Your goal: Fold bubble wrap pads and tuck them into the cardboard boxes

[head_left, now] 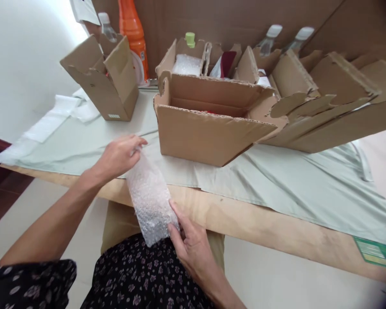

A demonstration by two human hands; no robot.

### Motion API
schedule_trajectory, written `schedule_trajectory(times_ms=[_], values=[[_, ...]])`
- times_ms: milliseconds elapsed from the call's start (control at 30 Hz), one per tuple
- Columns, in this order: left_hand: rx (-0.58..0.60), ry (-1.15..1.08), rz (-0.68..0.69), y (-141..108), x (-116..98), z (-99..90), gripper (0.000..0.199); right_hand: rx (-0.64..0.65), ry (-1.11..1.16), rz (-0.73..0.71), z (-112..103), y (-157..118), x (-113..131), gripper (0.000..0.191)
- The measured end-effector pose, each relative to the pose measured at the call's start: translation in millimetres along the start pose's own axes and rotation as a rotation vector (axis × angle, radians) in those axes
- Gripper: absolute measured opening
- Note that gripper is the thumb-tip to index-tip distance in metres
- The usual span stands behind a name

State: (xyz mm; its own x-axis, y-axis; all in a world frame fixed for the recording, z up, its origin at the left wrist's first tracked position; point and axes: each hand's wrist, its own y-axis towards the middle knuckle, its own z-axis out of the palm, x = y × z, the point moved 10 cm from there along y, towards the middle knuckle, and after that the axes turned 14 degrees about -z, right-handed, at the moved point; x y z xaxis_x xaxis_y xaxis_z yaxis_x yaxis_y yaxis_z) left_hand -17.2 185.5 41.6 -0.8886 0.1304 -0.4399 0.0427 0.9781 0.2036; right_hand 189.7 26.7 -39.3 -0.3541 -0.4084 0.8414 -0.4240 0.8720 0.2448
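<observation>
A clear bubble-wrap pouch (pixel 149 193) hangs slanted between my two hands, over the table's front edge. My left hand (pixel 122 152) pinches its upper left corner, fingers closed. Lower down, my right hand (pixel 191 236) grips the pouch's right side near the bottom, thumb on the near face. The pouch looks flat, and whether anything lies inside cannot be made out. Just beyond it stands an open cardboard box (pixel 212 135) with a bit of red showing inside.
Several cardboard bins (pixel 309 86) line the right, one holding bubble wrap (pixel 187 65). At the left back stand a small carton (pixel 111 86) and an orange bottle (pixel 133 36). White pouches (pixel 54 118) lie on the pale green cloth (pixel 286 180). A wooden edge (pixel 238 214) runs along the front.
</observation>
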Motion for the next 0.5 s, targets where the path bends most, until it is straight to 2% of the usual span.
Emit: schedule_trajectory(times_ms=[67, 133, 167, 200, 267, 333, 400, 500], values=[[-0.129, 0.039, 0.055, 1, -14, 1.5, 0.039, -0.011, -0.003, -0.003, 8, -1, 1, 0.048], [-0.236, -0.006, 0.128, -20, -29, 2.0, 0.037, -0.008, 0.013, 0.006, 10, -3, 0, 0.040], [-0.247, -0.062, 0.175, -38, -36, 3.6, 0.034, -0.009, 0.032, 0.014, 9, -4, 0, 0.036], [-0.220, -0.135, 0.220, -57, -42, 6.6, 0.030, -0.009, 0.061, 0.028, 8, -5, -1, 0.033], [-0.064, -0.304, 0.261, -95, -46, 17.3, 0.026, 0.003, 0.149, 0.085, 6, -6, -5, 0.030], [0.103, -0.458, 0.178, -124, -35, 28.7, 0.028, 0.025, 0.293, 0.178, 8, -5, -9, 0.032], [0.234, -0.594, 0.072, -142, -21, 38.9, 0.040, 0.029, 0.494, 0.275, 14, -1, -13, 0.037], [0.340, -0.791, -0.042, -153, -8, 48.3, 0.068, -0.047, 0.756, 0.344, 21, 17, -17, 0.048]])
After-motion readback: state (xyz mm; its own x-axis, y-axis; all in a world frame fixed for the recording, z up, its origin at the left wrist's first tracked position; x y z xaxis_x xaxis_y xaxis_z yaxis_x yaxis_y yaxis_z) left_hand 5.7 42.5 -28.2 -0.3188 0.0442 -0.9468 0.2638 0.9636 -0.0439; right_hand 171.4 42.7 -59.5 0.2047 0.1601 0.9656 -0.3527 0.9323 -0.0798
